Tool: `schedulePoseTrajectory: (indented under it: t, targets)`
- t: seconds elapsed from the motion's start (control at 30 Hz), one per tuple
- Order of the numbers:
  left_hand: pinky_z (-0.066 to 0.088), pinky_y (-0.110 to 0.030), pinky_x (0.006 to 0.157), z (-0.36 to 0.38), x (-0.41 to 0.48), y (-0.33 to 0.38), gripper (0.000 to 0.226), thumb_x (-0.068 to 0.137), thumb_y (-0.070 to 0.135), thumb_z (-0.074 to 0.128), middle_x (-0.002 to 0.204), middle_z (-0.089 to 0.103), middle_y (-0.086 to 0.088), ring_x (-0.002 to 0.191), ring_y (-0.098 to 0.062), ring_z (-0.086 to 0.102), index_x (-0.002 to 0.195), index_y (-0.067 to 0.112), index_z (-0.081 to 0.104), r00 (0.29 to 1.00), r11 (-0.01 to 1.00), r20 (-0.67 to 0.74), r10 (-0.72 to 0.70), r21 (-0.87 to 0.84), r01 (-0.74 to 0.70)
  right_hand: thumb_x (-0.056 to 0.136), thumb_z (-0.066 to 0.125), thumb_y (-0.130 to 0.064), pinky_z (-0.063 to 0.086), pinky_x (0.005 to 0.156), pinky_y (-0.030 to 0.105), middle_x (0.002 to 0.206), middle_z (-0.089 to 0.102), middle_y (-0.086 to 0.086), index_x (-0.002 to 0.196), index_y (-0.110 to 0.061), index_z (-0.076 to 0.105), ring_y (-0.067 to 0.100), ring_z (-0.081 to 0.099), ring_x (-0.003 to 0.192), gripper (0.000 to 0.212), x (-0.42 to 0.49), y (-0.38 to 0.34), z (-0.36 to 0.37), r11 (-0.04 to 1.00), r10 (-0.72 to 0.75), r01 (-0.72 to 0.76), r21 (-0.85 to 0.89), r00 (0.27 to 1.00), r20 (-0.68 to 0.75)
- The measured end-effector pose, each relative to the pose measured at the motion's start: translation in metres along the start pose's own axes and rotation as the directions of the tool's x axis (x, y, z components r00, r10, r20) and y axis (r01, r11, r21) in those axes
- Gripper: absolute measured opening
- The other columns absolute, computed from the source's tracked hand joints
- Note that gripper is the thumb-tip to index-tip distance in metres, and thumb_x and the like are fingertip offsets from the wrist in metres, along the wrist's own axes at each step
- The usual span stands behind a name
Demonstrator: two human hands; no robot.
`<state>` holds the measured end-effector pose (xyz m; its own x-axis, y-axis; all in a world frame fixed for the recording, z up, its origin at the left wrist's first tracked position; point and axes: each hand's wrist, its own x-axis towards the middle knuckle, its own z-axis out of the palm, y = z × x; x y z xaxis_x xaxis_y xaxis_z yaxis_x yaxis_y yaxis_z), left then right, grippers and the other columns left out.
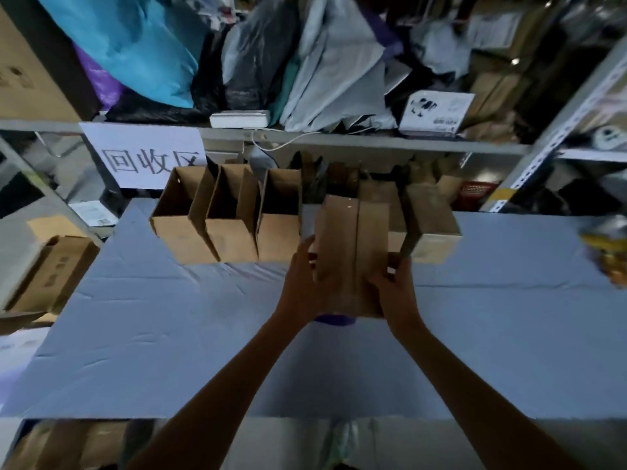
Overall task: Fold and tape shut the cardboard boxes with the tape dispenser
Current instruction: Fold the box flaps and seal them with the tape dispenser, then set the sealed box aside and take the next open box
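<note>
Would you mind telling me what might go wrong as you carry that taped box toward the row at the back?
1. The box is pinched only between the left hand and right hand, so it might slip.
2. The row of open boxes stands tightly packed; pushing this one in could topple a neighbour.
3. A purple object sits hidden underneath and might get bumped.

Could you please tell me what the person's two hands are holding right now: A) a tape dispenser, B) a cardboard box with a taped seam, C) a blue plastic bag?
B: the left hand and right hand grip opposite sides of the cardboard box, tape glinting along its seam.
</note>
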<state>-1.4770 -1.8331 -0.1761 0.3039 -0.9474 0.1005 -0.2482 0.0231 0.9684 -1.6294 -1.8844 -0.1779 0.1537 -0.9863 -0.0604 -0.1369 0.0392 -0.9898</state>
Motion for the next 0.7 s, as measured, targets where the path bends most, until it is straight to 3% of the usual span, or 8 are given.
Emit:
schedulePoseTrajectory:
  t: [0.07,0.17,0.23,0.37,0.47,0.57,0.63,0.7]
  targets:
    - [0.046,-0.03,0.093,0.009,0.022,0.002,0.061,0.088,0.021,0.066,0.129,0.051,0.001,0.116,-0.014,0.052,0.132,0.038,0.027,0.999,0.999,0.031,-0.034,0.007,0.034,0.087,0.058,-0.002,0.052,0.083,0.035,0.108,0.057,-0.002,0.118,-0.013,0.046,0.016,0.057,0.101,0.036,0.019,-0.006,-0.013,1.0,0.009,-0.009,0.007,1.0,0.008]
    - [0.044,-0.011,0.078,0.017,0.053,-0.001,0.062,0.09,0.023,0.063,0.125,0.052,0.004,0.101,0.0,0.054,0.137,0.037,0.025,0.999,0.999,0.033,-0.032,0.022,0.031,0.084,0.059,0.004,0.052,0.078,0.028,0.106,0.058,-0.003,0.122,-0.01,0.046,0.017,0.059,0.102,0.042,0.048,-0.005,-0.022,1.0,-0.011,0.011,0.002,0.999,0.048]
    - [0.043,-0.007,0.071,0.022,0.076,-0.006,0.069,0.091,0.024,0.062,0.12,0.052,0.004,0.094,0.002,0.053,0.146,0.027,0.021,0.998,0.997,0.012,-0.054,0.055,0.054,0.085,0.061,0.0,0.052,0.072,0.021,0.105,0.057,-0.01,0.124,-0.016,0.045,0.01,0.06,0.097,0.045,0.072,0.0,-0.023,1.0,-0.024,0.024,-0.01,0.997,0.075]
    - [0.043,-0.026,0.081,0.023,0.122,-0.015,0.064,0.093,0.026,0.059,0.117,0.052,0.001,0.101,-0.012,0.051,0.147,0.026,0.023,0.988,0.98,-0.034,-0.152,0.123,0.156,0.088,0.064,-0.011,0.053,0.074,0.025,0.099,0.054,-0.017,0.109,-0.032,0.05,0.005,0.057,0.091,0.033,0.128,0.011,-0.014,0.995,-0.055,0.063,-0.076,0.994,0.099]
    - [0.042,-0.026,0.079,0.023,0.153,-0.019,0.056,0.094,0.021,0.057,0.113,0.051,0.003,0.102,-0.017,0.055,0.144,0.026,0.031,0.976,0.959,-0.037,-0.214,0.179,0.217,0.089,0.063,-0.017,0.053,0.078,0.033,0.094,0.059,-0.006,0.111,-0.021,0.055,0.01,0.059,0.086,0.023,0.165,0.017,-0.002,0.978,-0.015,0.041,-0.202,0.991,0.132]
    - [0.045,-0.033,0.089,0.027,0.185,-0.027,0.056,0.089,0.01,0.06,0.125,0.05,-0.003,0.114,-0.026,0.053,0.14,0.015,0.037,0.971,0.931,-0.034,-0.235,0.278,0.235,0.086,0.062,-0.009,0.049,0.063,0.025,0.087,0.059,0.002,0.106,-0.01,0.053,0.01,0.058,0.074,0.022,0.197,0.027,0.008,0.969,0.031,0.017,-0.246,0.981,0.192]
    - [0.043,-0.043,0.101,0.029,0.2,-0.034,0.064,0.086,0.009,0.065,0.137,0.045,-0.015,0.124,-0.035,0.047,0.142,0.008,0.034,0.955,0.91,-0.051,-0.292,0.294,0.294,0.084,0.063,-0.008,0.048,0.059,0.023,0.086,0.058,0.005,0.107,-0.009,0.05,0.011,0.056,0.07,0.026,0.209,0.035,0.016,0.961,0.046,0.016,-0.276,0.975,0.216]
    - [0.045,-0.04,0.101,0.032,0.21,-0.042,0.068,0.085,0.008,0.066,0.131,0.049,-0.014,0.123,-0.035,0.048,0.144,0.006,0.031,0.94,0.905,-0.054,-0.336,0.257,0.339,0.083,0.066,-0.012,0.051,0.063,0.028,0.09,0.058,0.007,0.114,-0.008,0.049,0.014,0.059,0.075,0.036,0.217,0.036,0.025,0.945,0.004,0.076,-0.317,0.97,0.243]
